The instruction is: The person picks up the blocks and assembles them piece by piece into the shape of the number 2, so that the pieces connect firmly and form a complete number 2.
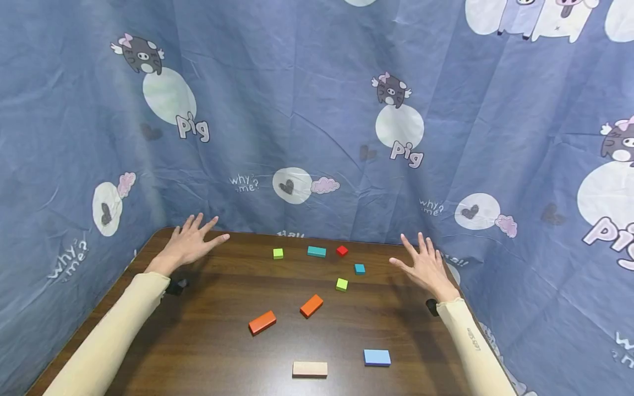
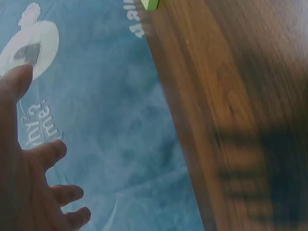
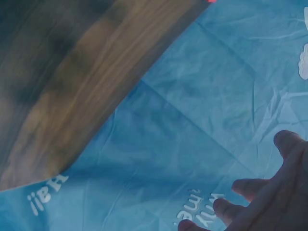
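Observation:
Above the table's far left corner, my left hand (image 1: 190, 245) is held with fingers spread, touching nothing. On the far right side my right hand (image 1: 426, 268) hovers the same way, fingers apart and holding nothing. Small blocks lie scattered between them. A green cube (image 1: 278, 253) is nearest the left hand; a blue cube (image 1: 359, 269) is nearest the right. Further ones are a teal block (image 1: 316, 251), a red cube (image 1: 342, 251), a second green cube (image 1: 342, 284), two orange blocks (image 1: 311, 306), a plain wooden block (image 1: 310, 369) and a light blue block (image 1: 377, 357).
The brown wooden table (image 1: 213, 352) has rounded far corners. A blue curtain (image 1: 317, 137) with pig prints hangs close behind its far edge and along both sides. Dark shadows of the arms fall on the tabletop.

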A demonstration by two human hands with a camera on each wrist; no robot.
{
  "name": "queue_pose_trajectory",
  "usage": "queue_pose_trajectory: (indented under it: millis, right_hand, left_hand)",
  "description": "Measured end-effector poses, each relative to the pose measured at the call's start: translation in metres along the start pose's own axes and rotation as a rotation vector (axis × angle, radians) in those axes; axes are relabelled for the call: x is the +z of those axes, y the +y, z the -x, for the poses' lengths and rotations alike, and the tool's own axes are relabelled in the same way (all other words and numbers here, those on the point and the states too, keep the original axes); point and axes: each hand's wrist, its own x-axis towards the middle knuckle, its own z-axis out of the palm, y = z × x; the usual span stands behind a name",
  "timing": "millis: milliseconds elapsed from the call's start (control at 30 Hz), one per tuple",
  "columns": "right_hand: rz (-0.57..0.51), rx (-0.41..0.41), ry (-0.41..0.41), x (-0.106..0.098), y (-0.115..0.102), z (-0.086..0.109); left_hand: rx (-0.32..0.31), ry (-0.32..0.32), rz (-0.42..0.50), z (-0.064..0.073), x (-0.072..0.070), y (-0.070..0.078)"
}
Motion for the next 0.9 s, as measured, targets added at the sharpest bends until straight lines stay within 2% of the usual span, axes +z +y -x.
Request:
queue_pose_trajectory:
  millis: [233, 533, 733, 900]
  right_hand:
    - [-0.013, -0.037, 0.024, 0.007, -0.009, 0.006]
    - [-0.049, -0.103, 0.088, 0.014, -0.031, 0.026]
    - [-0.078, -0.142, 0.102, 0.014, -0.042, 0.035]
    - [-0.093, -0.183, 0.087, 0.015, -0.050, 0.042]
  left_hand:
    - [0.032, 0.017, 0.016, 0.005, 0.008, 0.014]
    - [0.110, 0.075, 0.007, 0.021, 0.023, 0.047]
    - [0.172, 0.096, 0.054, 0.034, 0.025, 0.071]
    - [0.231, 0.135, 0.051, 0.044, 0.026, 0.085]
